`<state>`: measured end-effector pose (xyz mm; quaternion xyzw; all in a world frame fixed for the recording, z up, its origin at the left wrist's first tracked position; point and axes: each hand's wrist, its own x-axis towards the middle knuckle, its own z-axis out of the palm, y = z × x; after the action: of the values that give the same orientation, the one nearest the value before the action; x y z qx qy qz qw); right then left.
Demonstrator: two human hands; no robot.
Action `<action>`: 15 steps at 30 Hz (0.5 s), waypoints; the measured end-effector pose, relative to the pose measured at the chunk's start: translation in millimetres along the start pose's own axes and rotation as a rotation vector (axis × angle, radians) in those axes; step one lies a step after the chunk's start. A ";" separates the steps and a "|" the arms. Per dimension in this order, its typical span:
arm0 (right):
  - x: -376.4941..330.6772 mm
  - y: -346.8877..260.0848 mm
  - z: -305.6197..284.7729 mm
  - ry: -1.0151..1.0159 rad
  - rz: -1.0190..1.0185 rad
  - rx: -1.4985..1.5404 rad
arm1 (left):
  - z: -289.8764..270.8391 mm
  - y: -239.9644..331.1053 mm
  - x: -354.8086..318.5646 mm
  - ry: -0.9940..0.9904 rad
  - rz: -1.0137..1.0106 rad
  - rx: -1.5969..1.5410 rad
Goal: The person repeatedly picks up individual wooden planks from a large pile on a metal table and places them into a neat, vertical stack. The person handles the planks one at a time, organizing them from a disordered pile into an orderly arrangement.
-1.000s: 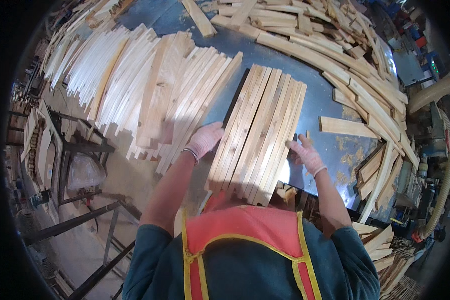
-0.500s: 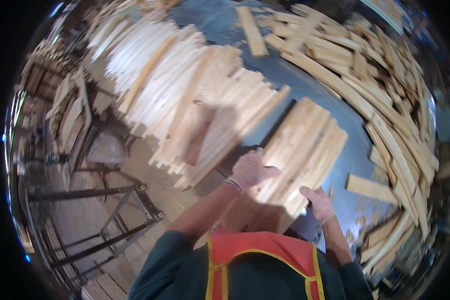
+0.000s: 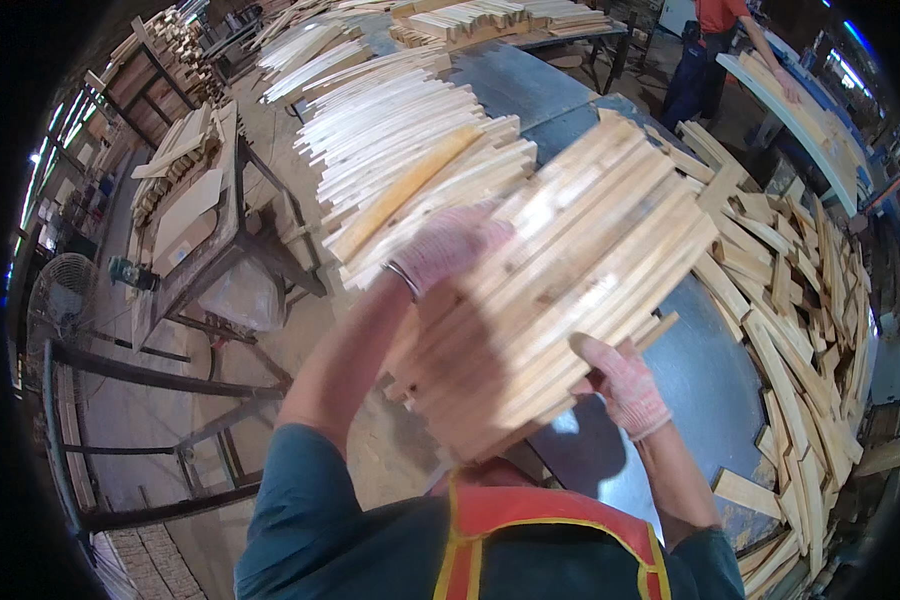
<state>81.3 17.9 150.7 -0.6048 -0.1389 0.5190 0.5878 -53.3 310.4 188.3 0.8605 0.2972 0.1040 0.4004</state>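
A wide bundle of pale wooden slats (image 3: pixel 580 260), lying side by side, is tilted in front of my chest above the metal table (image 3: pixel 690 350). Gripping its left edge is my left hand (image 3: pixel 452 246), in a pinkish knit work glove, with its fingertips partly hidden. My right hand (image 3: pixel 625 388), gloved the same way, clasps the near right edge, thumb on top and fingers beneath. Just beyond the left hand, a row of light slats (image 3: pixel 390 150) is spread out, with a yellower board (image 3: pixel 410 190) lying across it.
Loose offcuts (image 3: pixel 780 290) are heaped along the table's right side. To the left stand a dark metal frame (image 3: pixel 160 375), a fan (image 3: pixel 65 290) and a bench (image 3: pixel 200 255) with boards. At the far right, a co-worker (image 3: pixel 718 30) reaches over a pale work surface (image 3: pixel 790 115).
The slat bundle has risen off the table in both hands and now looks wider and nearer. The view has swung up, bringing the co-worker and the farther stacks into sight.
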 end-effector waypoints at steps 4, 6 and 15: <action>81.5 -12.9 86.1 -0.116 -0.007 -0.152 | -61.1 -125.0 51.8 -0.056 -0.005 -0.602; 119.4 -23.3 122.6 -0.201 0.242 -0.095 | -89.1 -192.8 80.8 -0.227 -0.083 -0.396; 122.3 21.0 78.4 -0.189 -0.107 -0.170 | -67.9 -169.3 40.4 0.325 -0.016 0.757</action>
<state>61.7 151.8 94.0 -0.5925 -0.2691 0.5279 0.5457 -121.6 462.2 103.4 0.9172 0.3804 0.1187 0.0043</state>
